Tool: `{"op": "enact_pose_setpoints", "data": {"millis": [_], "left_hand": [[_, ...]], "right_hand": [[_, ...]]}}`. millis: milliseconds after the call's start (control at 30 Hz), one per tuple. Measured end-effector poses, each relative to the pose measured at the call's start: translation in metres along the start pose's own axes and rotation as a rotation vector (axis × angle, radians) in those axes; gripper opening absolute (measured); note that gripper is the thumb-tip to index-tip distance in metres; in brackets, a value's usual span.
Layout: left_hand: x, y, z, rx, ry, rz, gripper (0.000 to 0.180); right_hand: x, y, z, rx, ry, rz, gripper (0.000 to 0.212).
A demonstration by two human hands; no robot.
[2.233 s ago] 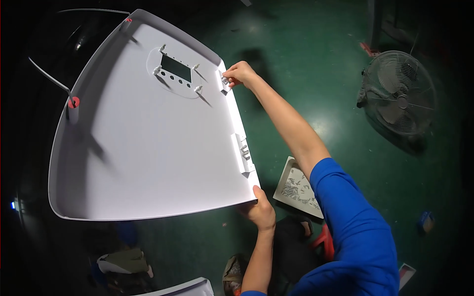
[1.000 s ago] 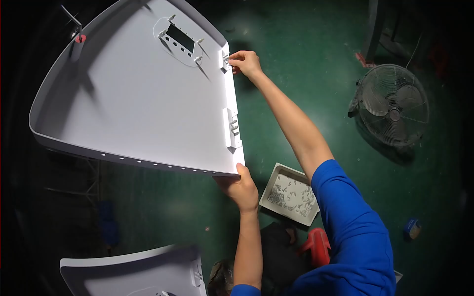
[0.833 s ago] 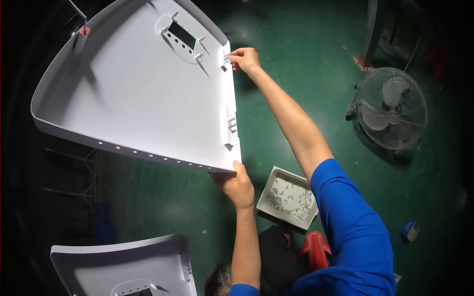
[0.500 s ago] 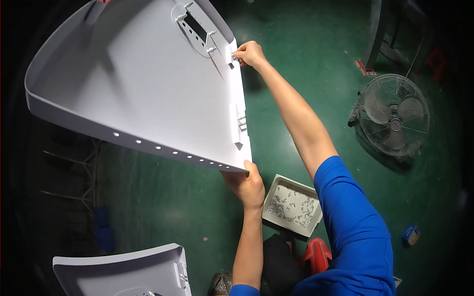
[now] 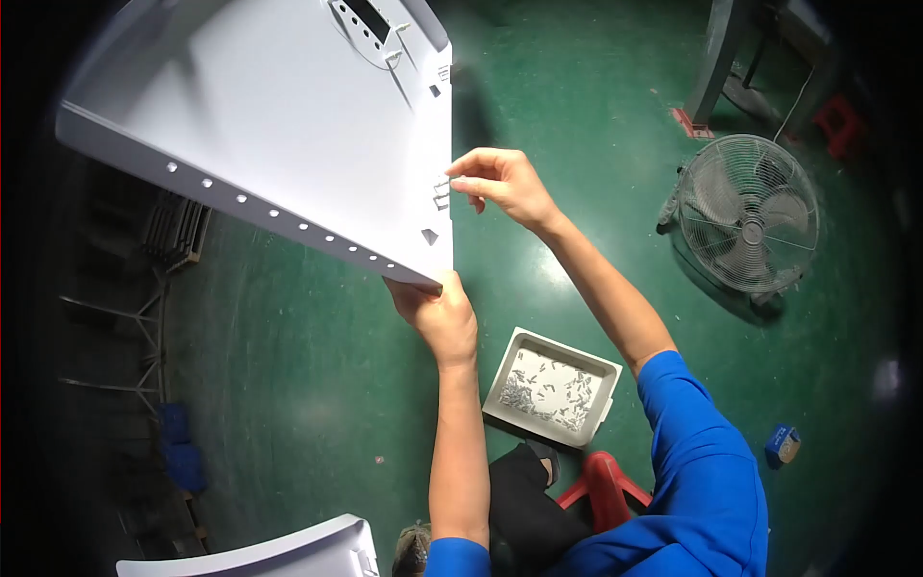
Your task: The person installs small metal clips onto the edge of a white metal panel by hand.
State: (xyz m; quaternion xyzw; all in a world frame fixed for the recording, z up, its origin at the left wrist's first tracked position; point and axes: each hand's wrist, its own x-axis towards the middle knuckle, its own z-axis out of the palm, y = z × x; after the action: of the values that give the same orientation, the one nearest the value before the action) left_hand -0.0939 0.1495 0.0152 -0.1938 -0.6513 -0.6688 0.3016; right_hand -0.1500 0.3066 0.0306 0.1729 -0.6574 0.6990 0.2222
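Note:
A large white plastic cover (image 5: 288, 135) with a raised rim stands tilted before me, a row of round holes along its near side. My left hand (image 5: 440, 313) grips the cover's lower right corner, thumb on top. My right hand (image 5: 510, 188) is beside the cover's right edge, thumb and forefinger slightly apart, with nothing visible between them. Its fingertips are close to a small clip (image 5: 441, 192) on that edge; whether they touch it I cannot tell. Another small clip (image 5: 444, 73) sits farther up the same edge. Near the top, the cover has a dark rectangular cutout (image 5: 367, 17).
A pale tray (image 5: 601, 420) with many small metallic pieces stands on the green floor below my hands. Beside my legs is a red stool (image 5: 606, 490). A floor fan (image 5: 753, 231) stands at right. Another white cover (image 5: 260, 558) lies at lower left.
My right hand has come down along the cover's edge from the upper clip to the lower one, and its fingers have parted. The cover and my left hand have shifted up and left in view.

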Motion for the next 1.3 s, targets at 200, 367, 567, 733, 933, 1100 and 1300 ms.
{"op": "enact_pose_setpoints", "data": {"millis": [200, 367, 567, 733, 933, 1100, 1300], "left_hand": [[0.000, 0.004, 0.007, -0.081, -0.002, -0.028, 0.037], [0.001, 0.005, 0.009, -0.100, -0.010, 0.010, 0.041], [-0.002, 0.002, -0.001, -0.044, -0.021, 0.022, 0.050], [-0.023, 0.018, 0.004, -0.158, -0.119, -0.308, 0.066], [-0.214, 0.068, -0.081, -0.306, -0.179, -0.613, 0.079], [-0.364, 0.107, -0.212, -0.534, 0.173, -0.977, 0.086], [-0.379, 0.179, -0.288, -0.441, 0.464, -0.523, 0.071]], "right_hand": [[0.003, -0.015, 0.002, -0.189, 0.010, -0.018, 0.011], [0.001, -0.021, 0.007, -0.326, 0.081, -0.069, 0.010], [-0.001, -0.008, 0.021, -0.493, 0.134, -0.291, 0.008], [-0.019, -0.014, 0.015, -0.204, 0.210, -0.067, 0.016], [-0.196, 0.057, 0.019, 0.240, 0.401, 0.415, 0.019], [-0.387, 0.049, 0.103, 0.263, 0.099, 0.842, 0.017], [-0.407, -0.091, 0.200, 0.253, -0.265, 0.512, 0.012]]}}
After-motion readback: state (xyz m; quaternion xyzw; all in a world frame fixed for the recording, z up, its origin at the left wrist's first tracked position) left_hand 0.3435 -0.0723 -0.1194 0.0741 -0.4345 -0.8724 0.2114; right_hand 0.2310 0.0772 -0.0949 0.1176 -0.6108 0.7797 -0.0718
